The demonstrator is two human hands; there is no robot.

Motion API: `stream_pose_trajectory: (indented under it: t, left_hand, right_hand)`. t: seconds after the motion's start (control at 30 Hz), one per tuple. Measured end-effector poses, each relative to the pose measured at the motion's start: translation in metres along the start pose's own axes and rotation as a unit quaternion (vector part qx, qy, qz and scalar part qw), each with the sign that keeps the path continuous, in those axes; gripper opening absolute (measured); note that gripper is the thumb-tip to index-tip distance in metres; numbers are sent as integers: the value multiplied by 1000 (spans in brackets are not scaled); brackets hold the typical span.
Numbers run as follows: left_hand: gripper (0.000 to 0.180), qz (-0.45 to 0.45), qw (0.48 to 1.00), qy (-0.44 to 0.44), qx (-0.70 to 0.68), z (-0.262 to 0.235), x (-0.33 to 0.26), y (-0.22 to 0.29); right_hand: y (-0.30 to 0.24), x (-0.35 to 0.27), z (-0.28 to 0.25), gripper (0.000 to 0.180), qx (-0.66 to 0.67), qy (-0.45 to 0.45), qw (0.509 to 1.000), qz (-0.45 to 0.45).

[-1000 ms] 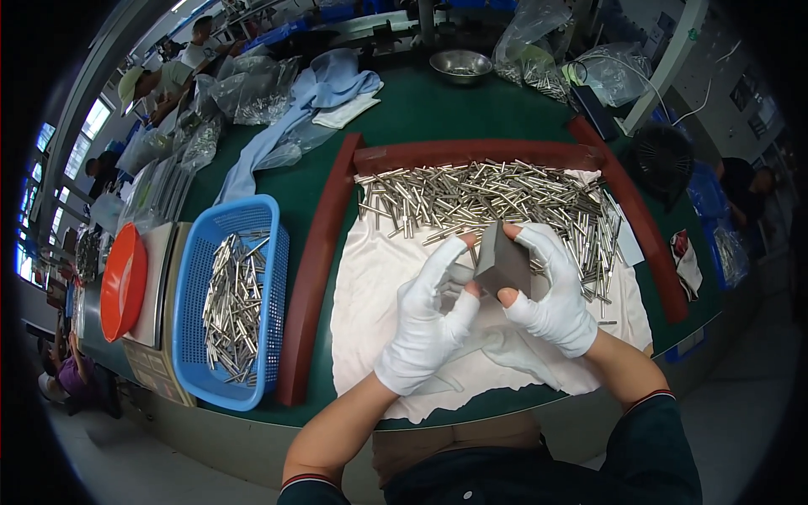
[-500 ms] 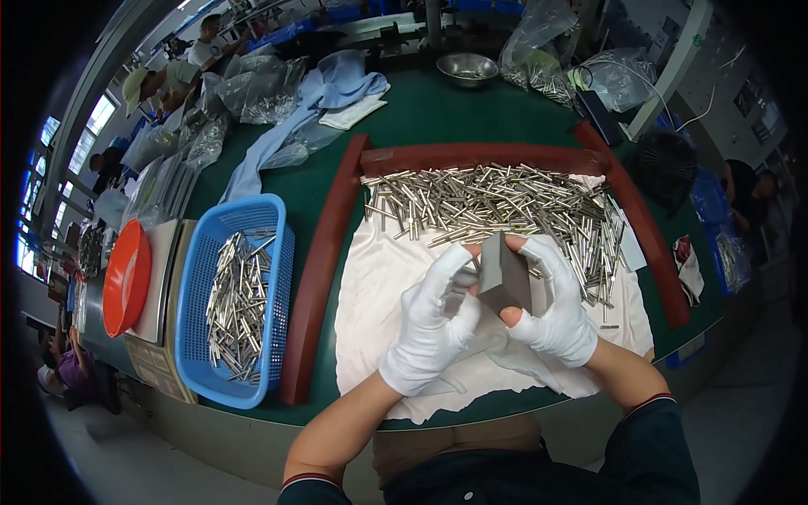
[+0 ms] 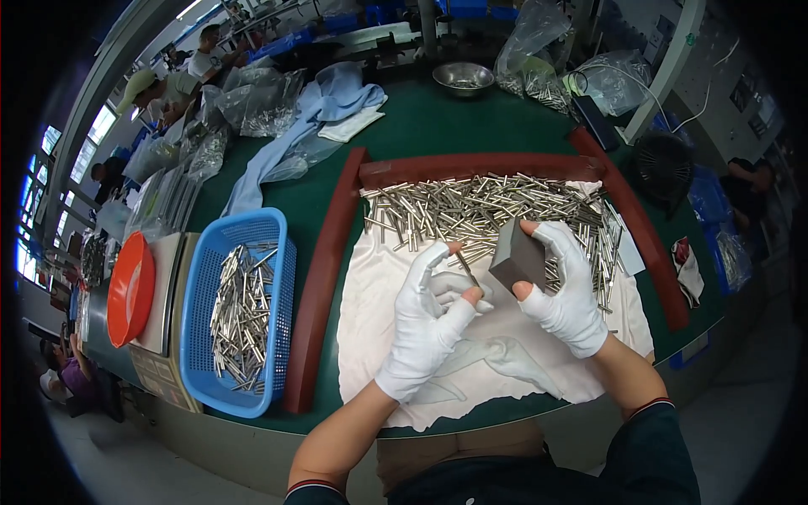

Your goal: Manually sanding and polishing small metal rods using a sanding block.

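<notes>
- Your left hand (image 3: 425, 324), gloved white, pinches one thin metal rod (image 3: 465, 268) between thumb and forefinger, above the white cloth (image 3: 379, 286).
- Your right hand (image 3: 566, 290) grips a dark grey block (image 3: 516, 263), fingers wrapped round it, just right of the rod.
- The pile of rods (image 3: 480, 210) lies on the cloth's far edge.
- The blue basket (image 3: 240, 311) sits left of the cloth.

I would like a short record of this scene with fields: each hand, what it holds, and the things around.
left hand: white glove, holds a thin metal rod between the fingertips
right hand: white glove, grips a dark grey block
under the hands: white cloth
behind the hands: pile of metal rods inside a red-brown frame
left side: blue basket with more rods, orange lid
</notes>
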State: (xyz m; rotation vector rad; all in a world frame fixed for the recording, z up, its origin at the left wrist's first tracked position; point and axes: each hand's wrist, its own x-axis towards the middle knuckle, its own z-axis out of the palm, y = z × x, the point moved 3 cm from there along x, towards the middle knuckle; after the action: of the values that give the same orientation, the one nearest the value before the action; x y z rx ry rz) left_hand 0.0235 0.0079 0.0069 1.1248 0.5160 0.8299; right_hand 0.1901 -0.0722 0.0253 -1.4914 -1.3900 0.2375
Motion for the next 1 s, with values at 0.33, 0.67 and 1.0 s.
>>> stream_pose_trajectory:
  t: [0.33,0.67,1.0]
  left_hand:
    - [51,173,957,-46,229,-2,-3,-1]
    - [47,167,965,-56,197,-2,-4,-4]
    - [64,-99,994,-48,-25,-10,10,-2]
  right_hand:
    - [-11,0,7,65,3,-60,998,-10]
    - [-18,-1,3,64,-18,-56,996,-72]
    - [5,3,-6,63,58,25,997,44]
